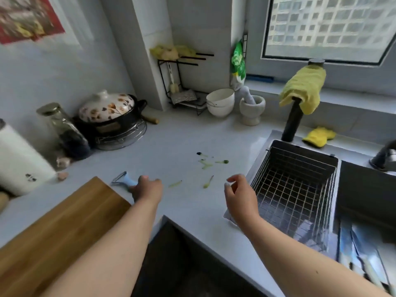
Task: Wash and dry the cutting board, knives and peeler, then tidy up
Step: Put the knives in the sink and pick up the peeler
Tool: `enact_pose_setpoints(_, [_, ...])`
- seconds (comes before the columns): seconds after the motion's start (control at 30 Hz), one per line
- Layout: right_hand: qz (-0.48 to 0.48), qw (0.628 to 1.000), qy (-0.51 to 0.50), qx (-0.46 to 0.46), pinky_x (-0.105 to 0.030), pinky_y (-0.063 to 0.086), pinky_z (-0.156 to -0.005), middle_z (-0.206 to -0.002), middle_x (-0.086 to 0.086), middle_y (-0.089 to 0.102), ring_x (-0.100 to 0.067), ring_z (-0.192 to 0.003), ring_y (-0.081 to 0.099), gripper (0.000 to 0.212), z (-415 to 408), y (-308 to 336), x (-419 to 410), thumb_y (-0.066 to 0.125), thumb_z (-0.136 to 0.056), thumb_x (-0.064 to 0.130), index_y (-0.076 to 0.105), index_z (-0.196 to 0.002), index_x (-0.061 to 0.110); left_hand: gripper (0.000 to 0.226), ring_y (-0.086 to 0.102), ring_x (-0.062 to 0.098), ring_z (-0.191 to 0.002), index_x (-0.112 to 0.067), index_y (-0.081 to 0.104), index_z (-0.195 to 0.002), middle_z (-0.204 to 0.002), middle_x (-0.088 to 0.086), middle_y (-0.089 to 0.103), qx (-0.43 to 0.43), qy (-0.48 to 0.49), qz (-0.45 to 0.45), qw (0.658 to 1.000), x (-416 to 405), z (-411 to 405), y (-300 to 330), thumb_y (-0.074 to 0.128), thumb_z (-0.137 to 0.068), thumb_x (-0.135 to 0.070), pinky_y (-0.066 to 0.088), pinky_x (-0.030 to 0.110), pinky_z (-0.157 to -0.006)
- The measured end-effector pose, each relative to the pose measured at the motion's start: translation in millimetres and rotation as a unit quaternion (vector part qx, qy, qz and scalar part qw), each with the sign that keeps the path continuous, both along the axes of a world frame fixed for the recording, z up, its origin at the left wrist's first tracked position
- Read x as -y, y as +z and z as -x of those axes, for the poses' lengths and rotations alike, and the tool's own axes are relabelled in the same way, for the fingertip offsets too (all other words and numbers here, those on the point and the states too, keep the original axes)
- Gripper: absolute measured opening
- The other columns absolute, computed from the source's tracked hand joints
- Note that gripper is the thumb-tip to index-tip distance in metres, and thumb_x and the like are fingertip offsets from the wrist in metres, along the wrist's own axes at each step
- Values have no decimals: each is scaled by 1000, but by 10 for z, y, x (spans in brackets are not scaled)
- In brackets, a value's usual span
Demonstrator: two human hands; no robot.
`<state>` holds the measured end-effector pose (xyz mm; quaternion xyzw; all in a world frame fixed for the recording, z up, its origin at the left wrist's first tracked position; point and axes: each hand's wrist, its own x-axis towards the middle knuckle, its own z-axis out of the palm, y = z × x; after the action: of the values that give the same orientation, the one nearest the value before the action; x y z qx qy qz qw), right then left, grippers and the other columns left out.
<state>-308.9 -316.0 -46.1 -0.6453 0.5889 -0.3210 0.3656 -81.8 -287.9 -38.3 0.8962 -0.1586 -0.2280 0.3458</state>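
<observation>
On the counter [182,133], the peeler [122,179] was gripped by the left hand [147,188], blade up-left; the right hand [240,196] was held loosely curled, empty.

no text or label is legible anywhere.

Soft daylight from window [327,26]; wide-angle bending at edges; left side blurred, perhaps motion.

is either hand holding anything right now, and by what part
The left hand grips the blue peeler by its handle, blade end sticking out. The right hand holds nothing, its fingers loosely curled.
</observation>
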Motion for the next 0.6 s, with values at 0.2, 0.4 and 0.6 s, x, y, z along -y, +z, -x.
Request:
enact_pose_setpoints(0.2, [-8, 1000, 1, -7, -31, 44, -57, -74, 6, 55, -11, -64, 53, 13, -303, -67, -50, 48, -98, 26, 52, -109, 21, 62, 47, 45, -124, -19, 33, -147, -142, 22, 41, -12, -109, -121, 987, 80, -684, -382, 45, -88, -33, 46, 56, -98])
enact_pose_setpoints(0.4, [-15, 1000, 8, -8, -33, 45, -64, -74, 5, 55, -12, -65, 52, 9, -538, -111, -87, 48, -97, 25, 51, -104, 22, 36, 50, 28, -122, -9, 51, -132, -139, 14, 46, 55, -134, -106, 984, 4, -691, -214, 45, -97, -15, 45, 32, -100])
enact_pose_setpoints(0.6, [-32, 998, 42, 39, -29, 39, -57, -69, 5, 52, -11, -60, 47, 8, -681, -59, -168, 46, -98, 25, 52, -101, 21, 25, 58, 31, -113, -11, 67, -114, -123, 13, 63, 52, -122, -6, 991, -63, -617, -283, 59, -91, -7, 45, 30, -95])
